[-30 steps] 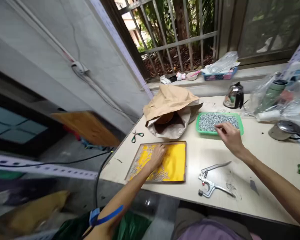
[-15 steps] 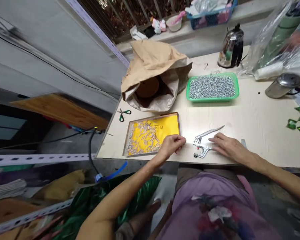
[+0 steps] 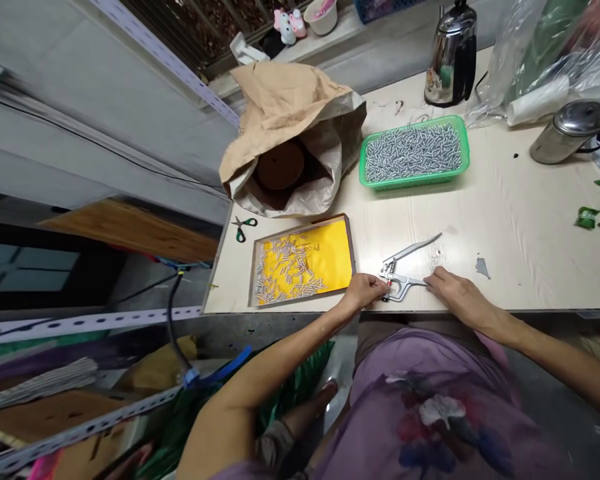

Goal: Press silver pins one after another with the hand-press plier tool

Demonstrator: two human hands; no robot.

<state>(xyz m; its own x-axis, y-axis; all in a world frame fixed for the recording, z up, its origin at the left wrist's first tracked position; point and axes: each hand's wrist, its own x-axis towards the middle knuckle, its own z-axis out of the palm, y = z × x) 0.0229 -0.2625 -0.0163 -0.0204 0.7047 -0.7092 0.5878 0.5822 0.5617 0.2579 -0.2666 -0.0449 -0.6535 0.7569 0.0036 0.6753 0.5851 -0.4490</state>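
Observation:
Metal snap pliers [image 3: 405, 267] lie near the table's front edge, handles spread apart. My left hand [image 3: 364, 291] is curled at the pliers' jaw end, fingertips pinched against it; whether a small part sits between them I cannot tell. My right hand [image 3: 453, 295] rests on the lower handle. Left of the pliers lies a brown-rimmed tray with a yellow floor [image 3: 337, 247], strewn with small silver pins [image 3: 285, 270]. A green basket [image 3: 463, 157] farther back is full of the same silver pieces.
An open brown paper sack [image 3: 285, 107] stands behind the yellow tray. Green-handled scissors [image 3: 241, 228] lie at the table's left edge. A kettle [image 3: 450, 57], a steel pot [image 3: 570, 130], plastic bags and green wrappers [image 3: 597, 217] sit at the back and right.
The camera tilted down. My left hand left the yellow tray and went to the pliers' jaws. My right hand came back from the green basket onto the pliers' handle.

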